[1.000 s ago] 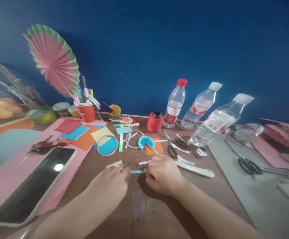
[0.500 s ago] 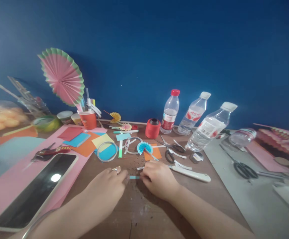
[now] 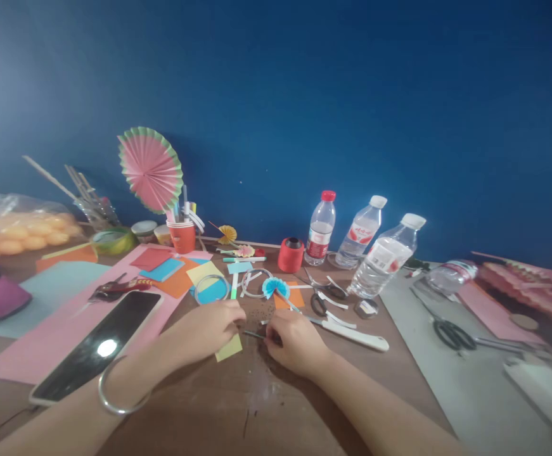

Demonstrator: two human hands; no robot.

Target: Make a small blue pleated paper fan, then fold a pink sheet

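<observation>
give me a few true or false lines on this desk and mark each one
1. The red-capped bottle stands to the right of the red roll. True.
2. The phone lies wholly on blue paper. False: the phone lies partly on pink paper.
3. The right hand grips scissors. False: the right hand has a thin strip at its fingertips.
4. A yellow paper piece is by the left hand. True.
5. The pink-and-green fan rises above the red cup. True.
</observation>
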